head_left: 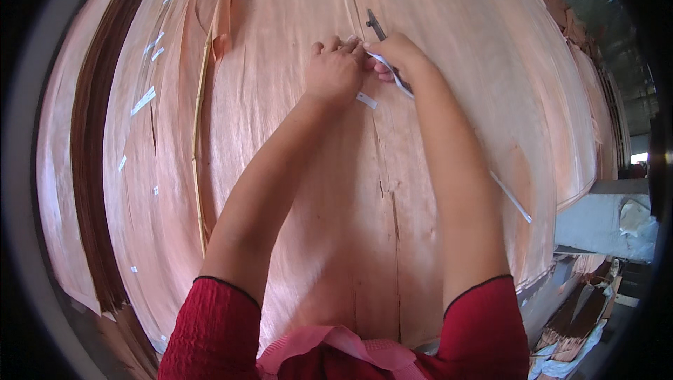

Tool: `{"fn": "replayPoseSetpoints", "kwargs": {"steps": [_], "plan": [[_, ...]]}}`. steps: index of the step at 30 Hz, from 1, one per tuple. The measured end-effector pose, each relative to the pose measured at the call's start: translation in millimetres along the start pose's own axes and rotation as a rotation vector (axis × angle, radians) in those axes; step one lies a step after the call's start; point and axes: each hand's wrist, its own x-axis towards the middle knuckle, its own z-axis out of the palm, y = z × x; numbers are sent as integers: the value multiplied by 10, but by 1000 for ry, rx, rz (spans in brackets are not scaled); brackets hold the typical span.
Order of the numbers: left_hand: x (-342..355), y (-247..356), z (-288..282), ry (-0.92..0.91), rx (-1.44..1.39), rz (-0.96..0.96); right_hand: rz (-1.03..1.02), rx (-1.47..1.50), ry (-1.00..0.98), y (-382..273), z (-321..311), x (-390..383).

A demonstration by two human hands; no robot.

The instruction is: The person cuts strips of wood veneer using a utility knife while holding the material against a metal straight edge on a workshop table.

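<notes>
A broad sheet of pinkish wood veneer [308,191] lies before me, with a long split [395,226] running down its middle. Over the upper part of this split my two hands meet. My left hand [338,71] is closed, its fingers bent at a whitish bit of paper tape. In my right hand [398,56] is a white paper tape strip [401,85], which curls down below the fingers. A dark narrow metal tool [376,24] also sticks out of the right grip; its kind is unclear. Just below the hands a short tape piece [366,100] sticks across the split.
A thin bamboo-like stick [198,134] lies lengthwise on the left, beside a torn veneer flap [223,19]. Several tape pieces [143,101] dot the left side. Another white strip [511,198] lies right of my right forearm. Dark veneer edges [98,134] show far left; scraps [575,317] lie lower right.
</notes>
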Motion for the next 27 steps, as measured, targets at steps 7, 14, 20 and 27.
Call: {"fn": "replayPoseSetpoints", "kwargs": {"steps": [7,14,20,27], "plan": [[85,66,1,-149,169,-29,-282,-1002,296,-140,-142,-319],[324,311,-204,-477,61,-28,-290,-1022,802,1104,-2125,-743],[-1899,-401,-410,-41,-162,-318,-101,-1001,1102,2135,-4219,-2303],[-2733,689,-1344,-275,-30,-233,-462,-543,220,1886,-2526,-2489]]}}
